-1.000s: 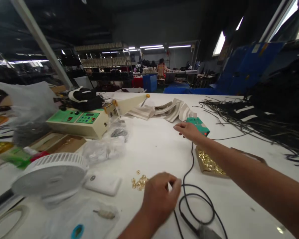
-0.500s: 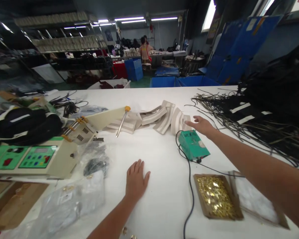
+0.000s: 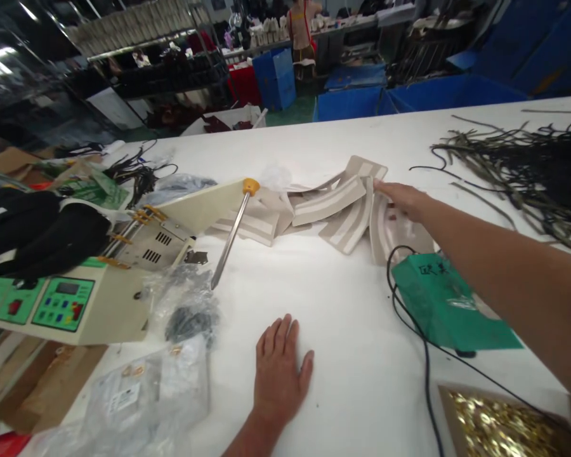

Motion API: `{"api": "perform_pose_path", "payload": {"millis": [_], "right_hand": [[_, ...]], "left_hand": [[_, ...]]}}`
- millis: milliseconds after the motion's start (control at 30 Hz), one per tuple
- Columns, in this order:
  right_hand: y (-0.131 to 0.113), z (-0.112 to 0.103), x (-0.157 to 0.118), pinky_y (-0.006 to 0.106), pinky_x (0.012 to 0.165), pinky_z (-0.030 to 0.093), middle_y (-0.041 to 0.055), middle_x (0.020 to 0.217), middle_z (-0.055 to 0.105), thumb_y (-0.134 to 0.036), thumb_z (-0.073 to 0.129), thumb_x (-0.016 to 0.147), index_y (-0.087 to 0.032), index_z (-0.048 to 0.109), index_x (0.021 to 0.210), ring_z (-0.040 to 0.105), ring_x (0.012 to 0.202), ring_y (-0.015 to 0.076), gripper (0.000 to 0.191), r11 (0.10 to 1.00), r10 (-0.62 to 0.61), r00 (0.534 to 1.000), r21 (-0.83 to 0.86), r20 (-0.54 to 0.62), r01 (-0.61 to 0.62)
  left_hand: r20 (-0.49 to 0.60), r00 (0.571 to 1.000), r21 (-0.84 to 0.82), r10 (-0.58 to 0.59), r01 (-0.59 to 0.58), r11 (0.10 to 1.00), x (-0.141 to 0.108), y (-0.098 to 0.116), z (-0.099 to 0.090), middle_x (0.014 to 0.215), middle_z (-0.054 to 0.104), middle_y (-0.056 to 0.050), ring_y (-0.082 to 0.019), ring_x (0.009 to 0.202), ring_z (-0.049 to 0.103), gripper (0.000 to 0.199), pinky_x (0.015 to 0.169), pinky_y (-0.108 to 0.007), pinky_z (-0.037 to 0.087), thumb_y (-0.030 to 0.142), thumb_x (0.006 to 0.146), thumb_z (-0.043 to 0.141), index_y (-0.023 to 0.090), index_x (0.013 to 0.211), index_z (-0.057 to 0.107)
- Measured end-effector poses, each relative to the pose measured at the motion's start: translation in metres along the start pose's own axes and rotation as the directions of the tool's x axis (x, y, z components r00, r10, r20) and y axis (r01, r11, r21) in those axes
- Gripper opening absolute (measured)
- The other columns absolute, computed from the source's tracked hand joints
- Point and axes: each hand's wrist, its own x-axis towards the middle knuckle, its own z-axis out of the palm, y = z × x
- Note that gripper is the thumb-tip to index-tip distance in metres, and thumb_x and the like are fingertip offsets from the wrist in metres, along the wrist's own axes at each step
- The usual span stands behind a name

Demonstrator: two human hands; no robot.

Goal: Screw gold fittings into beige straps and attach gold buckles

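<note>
rests the left hand (image 3: 280,374) palm down on the near middle of the white desk (image 3: 342,381), fingers spread and thumb out to the right. stretches the right hand (image 3: 406,202) in from the right, fingertips at the upper edge of the rightmost strip (image 3: 383,235); cannot tell whether pinching it or only touching it. has the other beige striped strips (image 3: 328,203) just left of that, curled and overlapping across the far middle of the desk. sees below the right forearm a green box (image 3: 447,301) with dark writing, beside a black cable (image 3: 428,374) looped at its left and running to the near side. has at the near right an open carton (image 3: 445,412) of small gold pieces (image 3: 499,425). sees on the left a cream machine (image 3: 114,311) with a green control panel (image 3: 64,304), a slanting metal rod (image 3: 231,238) with a yellow knob, and clear plastic bags (image 3: 185,374); at the far right, a tangle of dark cords (image 3: 509,165).
</note>
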Motion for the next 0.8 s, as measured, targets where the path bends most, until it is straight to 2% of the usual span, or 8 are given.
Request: {"api": "perform_pose_path", "payload": {"millis": [300, 367, 500, 533, 633, 667, 733, 800], "right_hand": [[-0.086, 0.118, -0.128, 0.026, 0.058, 0.056, 0.0124, 0.110, 0.077, -0.056, 0.079, 0.083, -0.017, 0.074, 0.107, 0.072, 0.085, 0.0234, 0.045, 0.994, -0.064, 0.814, -0.033, 0.577, 0.102], [-0.100, 0.127, -0.174, 0.026, 0.068, 0.057, 0.0067, 0.096, 0.079, -0.051, 0.087, 0.076, -0.019, 0.078, 0.094, 0.073, 0.087, 0.0227, 0.038, 0.984, -0.098, 0.695, -0.034, 0.713, 0.173], [-0.131, 0.103, -0.205, 0.027, 0.088, 0.056, 0.0016, 0.106, 0.080, -0.053, 0.087, 0.075, -0.026, 0.082, 0.105, 0.072, 0.104, 0.0239, 0.041, 0.883, -0.183, 0.246, 0.049, 0.952, 0.466], [-0.139, 0.093, -0.195, 0.029, 0.086, 0.056, 0.0026, 0.106, 0.080, -0.055, 0.083, 0.080, -0.026, 0.082, 0.108, 0.073, 0.102, 0.0244, 0.041, 0.868, -0.208, 0.270, 0.050, 0.940, 0.494], [-0.157, 0.072, -0.135, 0.036, 0.082, 0.058, 0.0090, 0.102, 0.080, -0.059, 0.064, 0.092, -0.021, 0.080, 0.108, 0.073, 0.094, 0.0275, 0.044, 0.842, -0.416, 0.759, -0.102, 0.501, 0.529], [-0.159, 0.070, -0.109, 0.040, 0.089, 0.057, 0.0108, 0.110, 0.079, -0.057, 0.059, 0.095, -0.020, 0.078, 0.114, 0.072, 0.101, 0.0297, 0.046, 0.810, -0.485, 0.833, -0.222, 0.265, 0.542], [-0.158, 0.075, -0.060, 0.049, 0.104, 0.051, 0.0161, 0.132, 0.070, -0.058, 0.061, 0.093, -0.018, 0.071, 0.132, 0.065, 0.121, 0.0371, 0.057, 0.759, -0.525, 0.851, -0.457, -0.007, 0.465], [-0.149, 0.089, -0.020, 0.057, 0.113, 0.044, 0.0203, 0.152, 0.055, -0.064, 0.067, 0.087, -0.016, 0.059, 0.148, 0.054, 0.136, 0.0438, 0.078, 0.714, -0.479, 0.878, -0.582, -0.002, 0.388]], "left_hand": [[-0.066, 0.998, -0.119, 0.005, -0.013, 0.993, -0.004, -0.001, -0.006, 0.136, 0.068, -0.013, -0.033, 0.129, 0.057, 0.038, 0.113, -0.053, 0.041, 0.029, 0.097, 0.061, 0.017, 0.132, 0.064], [-0.073, 0.997, -0.169, 0.023, -0.035, 0.985, -0.009, -0.002, -0.005, 0.122, 0.072, -0.012, -0.032, 0.118, 0.062, 0.028, 0.110, -0.053, 0.044, 0.026, 0.095, 0.061, 0.018, 0.121, 0.068], [-0.146, 0.984, -0.167, 0.101, -0.125, 0.978, -0.019, -0.003, 0.000, 0.108, 0.076, -0.012, -0.035, 0.105, 0.065, 0.024, 0.096, -0.055, 0.050, 0.023, 0.087, 0.064, 0.021, 0.110, 0.070], [-0.149, 0.983, -0.175, 0.104, -0.129, 0.976, -0.019, -0.004, 0.000, 0.106, 0.076, -0.012, -0.035, 0.102, 0.065, 0.025, 0.093, -0.054, 0.050, 0.022, 0.085, 0.065, 0.023, 0.109, 0.070], [-0.071, 0.995, -0.271, 0.069, -0.086, 0.959, -0.016, -0.004, -0.003, 0.095, 0.074, -0.008, -0.032, 0.095, 0.064, 0.011, 0.086, -0.051, 0.049, 0.020, 0.084, 0.067, 0.023, 0.094, 0.068], [-0.040, 0.998, -0.309, 0.053, -0.063, 0.949, -0.014, -0.004, -0.004, 0.092, 0.073, -0.007, -0.031, 0.093, 0.063, 0.006, 0.085, -0.049, 0.048, 0.019, 0.085, 0.067, 0.023, 0.089, 0.066], [-0.005, 1.000, -0.368, 0.019, -0.019, 0.930, -0.011, -0.004, -0.007, 0.088, 0.069, -0.006, -0.028, 0.091, 0.061, 0.009, 0.081, -0.046, 0.045, 0.018, 0.088, 0.065, 0.022, 0.082, 0.060], [0.004, 1.000, -0.409, 0.000, 0.001, 0.912, -0.009, -0.004, -0.007, 0.088, 0.067, -0.005, -0.026, 0.091, 0.059, 0.014, 0.081, -0.044, 0.043, 0.017, 0.092, 0.063, 0.021, 0.080, 0.058]]}}
